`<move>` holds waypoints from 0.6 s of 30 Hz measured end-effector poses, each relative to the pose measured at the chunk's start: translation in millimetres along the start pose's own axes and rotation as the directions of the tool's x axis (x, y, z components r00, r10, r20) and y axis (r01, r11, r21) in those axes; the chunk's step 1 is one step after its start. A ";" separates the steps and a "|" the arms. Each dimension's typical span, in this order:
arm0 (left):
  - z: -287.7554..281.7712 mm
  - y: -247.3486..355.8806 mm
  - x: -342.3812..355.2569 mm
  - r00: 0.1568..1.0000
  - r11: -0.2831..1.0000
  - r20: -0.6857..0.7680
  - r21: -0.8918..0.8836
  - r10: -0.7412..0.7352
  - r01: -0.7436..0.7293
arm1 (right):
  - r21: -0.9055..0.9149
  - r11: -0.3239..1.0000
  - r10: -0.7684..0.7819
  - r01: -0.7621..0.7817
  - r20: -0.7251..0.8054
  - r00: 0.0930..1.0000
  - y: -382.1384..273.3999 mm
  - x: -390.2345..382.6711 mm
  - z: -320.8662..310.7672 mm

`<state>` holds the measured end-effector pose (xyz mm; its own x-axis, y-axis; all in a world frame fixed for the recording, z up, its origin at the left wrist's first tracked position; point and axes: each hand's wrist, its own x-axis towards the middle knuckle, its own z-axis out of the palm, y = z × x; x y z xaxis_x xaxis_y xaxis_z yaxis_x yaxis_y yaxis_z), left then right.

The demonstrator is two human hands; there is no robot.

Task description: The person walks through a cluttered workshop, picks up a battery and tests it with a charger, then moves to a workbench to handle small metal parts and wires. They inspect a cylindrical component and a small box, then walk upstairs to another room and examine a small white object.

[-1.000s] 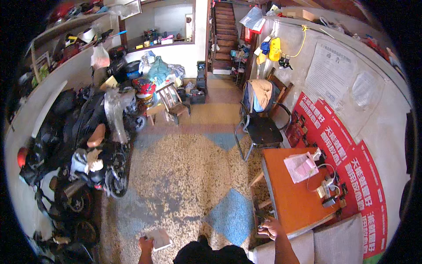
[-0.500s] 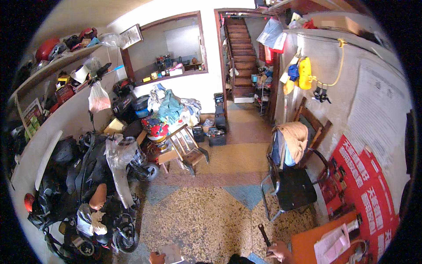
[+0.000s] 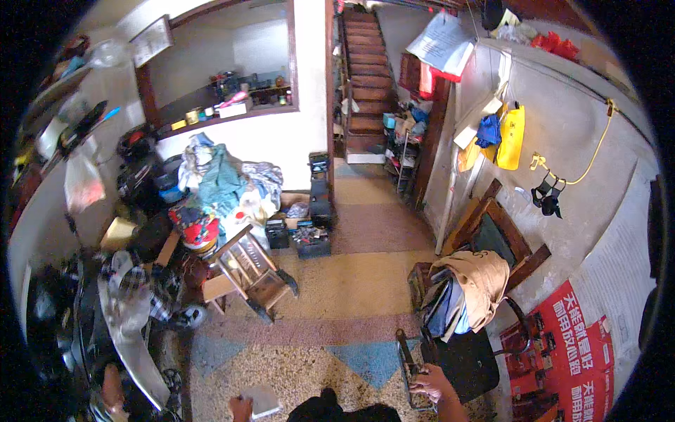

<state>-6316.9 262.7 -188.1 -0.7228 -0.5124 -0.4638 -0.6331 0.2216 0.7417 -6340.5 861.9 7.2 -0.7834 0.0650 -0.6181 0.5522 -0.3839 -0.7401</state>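
Note:
At the lower edge my left hand [image 3: 241, 408] is closed on a flat, whitish, roughly square piece [image 3: 262, 401], held by its left side. What this piece is made of cannot be made out. My right hand [image 3: 434, 385] is closed around a dark, slim hand tool [image 3: 421, 369]. The tool blends with the chair frame behind it, so its exact kind is unclear. Just beyond the right hand stands a black chair [image 3: 467, 362] with metal tubing, and a tan garment [image 3: 478, 285] and blue clothes hang over its back.
A small wooden chair [image 3: 249, 271] sits by a clothes pile [image 3: 221, 183] at the left. Motorbike-like vehicles [image 3: 126, 309] crowd the left wall. A doorway opens onto a wooden staircase [image 3: 365, 84]. The right wall carries a red poster [image 3: 573, 330] and a yellow bag [image 3: 511, 137].
The view has shifted forward, and the chairs and doorway look nearer. The orange table at lower right has nearly left the view. Both hands still hold their things.

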 end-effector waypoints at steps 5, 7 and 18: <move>80.8 259.8 112.3 0.928 0.890 -0.114 0.347 0.354 -0.297 | -0.058 0.995 -0.084 0.079 -0.080 0.993 -74.3 84.9 6.6; 111.4 334.4 148.6 0.927 0.899 -0.021 0.255 0.374 -0.357 | -0.076 0.996 -0.054 0.049 -0.065 0.996 -98.0 142.0 1.8; 210.0 390.5 263.3 0.972 0.909 -0.161 0.406 0.171 -0.092 | -0.271 0.962 -0.008 0.023 0.057 0.998 -337.1 427.2 2.2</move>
<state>-6812.7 388.6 -122.3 -0.7659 -0.5939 -0.2463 -0.6215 0.5858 0.5202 -6862.0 1017.1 -6.8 -0.8029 0.0152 -0.5959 0.5903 -0.1185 -0.7984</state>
